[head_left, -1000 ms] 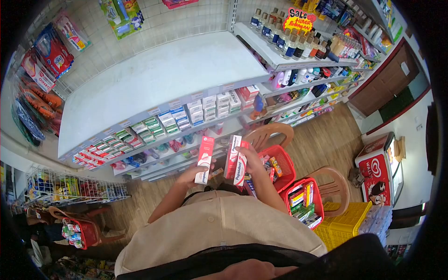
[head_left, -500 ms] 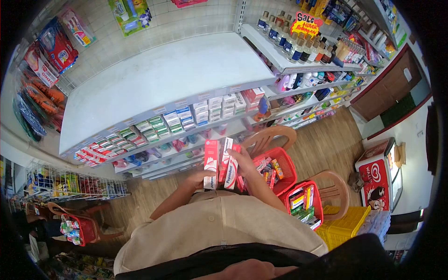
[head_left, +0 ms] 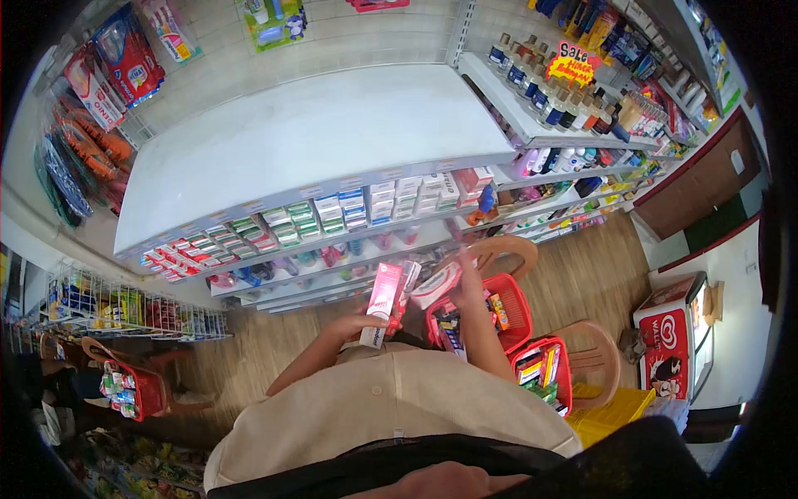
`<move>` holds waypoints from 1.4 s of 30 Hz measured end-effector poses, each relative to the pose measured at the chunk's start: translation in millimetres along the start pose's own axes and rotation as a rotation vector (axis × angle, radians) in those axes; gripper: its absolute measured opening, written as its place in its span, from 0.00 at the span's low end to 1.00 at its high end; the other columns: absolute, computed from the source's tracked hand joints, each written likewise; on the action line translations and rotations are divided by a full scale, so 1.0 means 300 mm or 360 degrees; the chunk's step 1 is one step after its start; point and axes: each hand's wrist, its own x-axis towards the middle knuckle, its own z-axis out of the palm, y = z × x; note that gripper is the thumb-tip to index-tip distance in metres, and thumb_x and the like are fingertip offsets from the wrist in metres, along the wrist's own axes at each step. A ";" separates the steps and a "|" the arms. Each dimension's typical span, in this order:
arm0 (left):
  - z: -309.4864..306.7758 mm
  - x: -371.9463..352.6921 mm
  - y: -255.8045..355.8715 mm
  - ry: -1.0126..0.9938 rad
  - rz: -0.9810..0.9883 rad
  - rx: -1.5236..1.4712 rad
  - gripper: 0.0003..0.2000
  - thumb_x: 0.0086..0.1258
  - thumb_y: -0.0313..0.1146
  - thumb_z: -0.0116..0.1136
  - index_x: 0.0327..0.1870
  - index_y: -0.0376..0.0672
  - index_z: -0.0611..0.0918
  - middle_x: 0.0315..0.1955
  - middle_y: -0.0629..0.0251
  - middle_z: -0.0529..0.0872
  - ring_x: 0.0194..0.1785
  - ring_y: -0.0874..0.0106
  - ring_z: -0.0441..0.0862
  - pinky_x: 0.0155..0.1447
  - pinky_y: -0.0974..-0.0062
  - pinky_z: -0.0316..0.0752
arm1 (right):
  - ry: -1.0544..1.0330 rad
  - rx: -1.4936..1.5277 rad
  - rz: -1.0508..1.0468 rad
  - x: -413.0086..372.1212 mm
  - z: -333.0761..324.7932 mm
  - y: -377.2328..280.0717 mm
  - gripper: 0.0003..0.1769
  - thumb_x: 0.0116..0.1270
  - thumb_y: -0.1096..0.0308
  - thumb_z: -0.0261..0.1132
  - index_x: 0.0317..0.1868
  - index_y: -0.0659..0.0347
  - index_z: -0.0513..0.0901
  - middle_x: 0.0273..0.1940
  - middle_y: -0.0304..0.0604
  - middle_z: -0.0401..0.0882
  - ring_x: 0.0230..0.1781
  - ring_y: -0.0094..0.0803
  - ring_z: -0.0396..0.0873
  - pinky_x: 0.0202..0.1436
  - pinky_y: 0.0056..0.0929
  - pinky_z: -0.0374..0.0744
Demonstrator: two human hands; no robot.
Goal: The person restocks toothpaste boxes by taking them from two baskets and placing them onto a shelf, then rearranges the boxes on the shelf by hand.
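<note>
Smooth white shelf (head_left: 316,125) in a shop, small cartons (head_left: 353,208) ranked below its top, above a wood-grained floor (head_left: 573,279). Half a second earlier the boxes stood close together between the hands; now the right hand (head_left: 470,287) has swung its box (head_left: 435,284) outward — tilted and motion-blurred — so the handling appears divided between the hands. The left hand (head_left: 362,323) is closed around the lower part of a pink-and-white carton (head_left: 383,289), with a redder one (head_left: 405,293) just behind, apparently in the same grip. The right hand grips its box, finger placement blurred. All are slim, straight-edged card; the basket (head_left: 519,314) by the right forearm is red plastic.
</note>
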 end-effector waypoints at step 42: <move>0.083 -0.007 0.128 0.0000 -0.0052 0.0123 0.22 0.58 0.33 0.68 0.53 0.40 0.76 0.51 0.60 0.80 0.53 0.67 0.81 0.57 0.68 0.77 | -0.0598 0.0081 0.0005 -0.251 0.140 -0.200 0.28 0.64 0.73 0.59 0.64 0.56 0.63 0.50 0.46 0.79 0.38 0.36 0.83 0.22 0.25 0.80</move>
